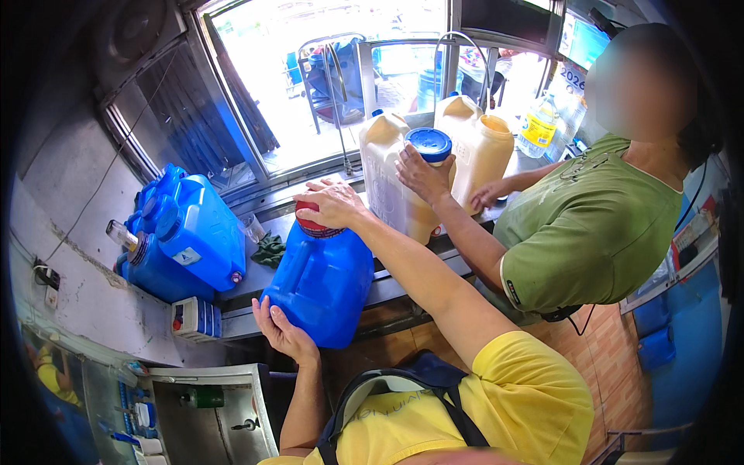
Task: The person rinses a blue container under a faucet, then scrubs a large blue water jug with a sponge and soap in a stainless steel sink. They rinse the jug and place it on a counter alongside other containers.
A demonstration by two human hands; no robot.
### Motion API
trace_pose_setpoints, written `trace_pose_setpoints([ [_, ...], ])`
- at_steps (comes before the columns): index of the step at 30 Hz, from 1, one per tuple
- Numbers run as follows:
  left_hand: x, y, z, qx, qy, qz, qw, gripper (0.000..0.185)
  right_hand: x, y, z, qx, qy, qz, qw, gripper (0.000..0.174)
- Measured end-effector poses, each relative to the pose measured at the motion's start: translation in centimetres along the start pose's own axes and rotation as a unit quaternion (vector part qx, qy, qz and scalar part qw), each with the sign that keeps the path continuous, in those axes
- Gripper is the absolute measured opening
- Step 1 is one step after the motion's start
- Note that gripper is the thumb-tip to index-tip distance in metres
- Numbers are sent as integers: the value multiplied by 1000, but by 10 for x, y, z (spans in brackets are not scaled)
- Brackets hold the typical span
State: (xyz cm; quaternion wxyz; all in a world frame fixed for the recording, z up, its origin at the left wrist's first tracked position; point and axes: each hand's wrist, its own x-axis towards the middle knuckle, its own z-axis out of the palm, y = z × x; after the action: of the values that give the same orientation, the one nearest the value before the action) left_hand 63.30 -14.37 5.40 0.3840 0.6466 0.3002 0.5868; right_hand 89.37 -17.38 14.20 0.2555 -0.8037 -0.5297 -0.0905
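A blue plastic water jug (325, 279) with a red screw cap (308, 218) leans before me at the counter's front edge. My right hand (334, 203) lies over the cap, its fingers curled around the top. Against the jug's lower left side rests my left hand (288, 331), palm turned up and fingers apart, supporting it. Part of the left palm is hidden by the jug. To the right, a co-worker's hand (427, 177) grips a translucent jug (383, 174) near its blue cap (429, 144); their other hand (491, 195) is beside a second, uncapped jug (485, 145).
Several blue jugs (209, 232) crowd the counter's left end, near a clear cup (251, 228) and dark green cloth (268, 250). Curved metal spouts (334, 104) rise by the window. A steel sink (203, 418) is lower left. The co-worker (587, 221) stands close on my right.
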Motion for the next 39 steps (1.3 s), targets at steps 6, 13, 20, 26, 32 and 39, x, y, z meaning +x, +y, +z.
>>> trace_pose_setpoints([
  [6,1,-4,2,-8,0,4,1000,34,4,3,2,-2,-7,2,1000,46],
  [13,1,-7,3,13,-3,18,1000,35,6,1,-1,6,-3,10,1000,44],
  [20,3,-21,-6,143,-25,93,985,37,8,4,3,30,12,9,999,43],
  [26,0,-20,-7,143,-21,99,985,35,8,4,8,42,38,-7,998,40],
  [32,-4,-26,-9,149,-12,100,984,36,13,1,8,47,26,-17,998,38],
  [39,-4,-23,-6,147,-6,104,984,38,15,1,9,48,21,-16,998,38],
])
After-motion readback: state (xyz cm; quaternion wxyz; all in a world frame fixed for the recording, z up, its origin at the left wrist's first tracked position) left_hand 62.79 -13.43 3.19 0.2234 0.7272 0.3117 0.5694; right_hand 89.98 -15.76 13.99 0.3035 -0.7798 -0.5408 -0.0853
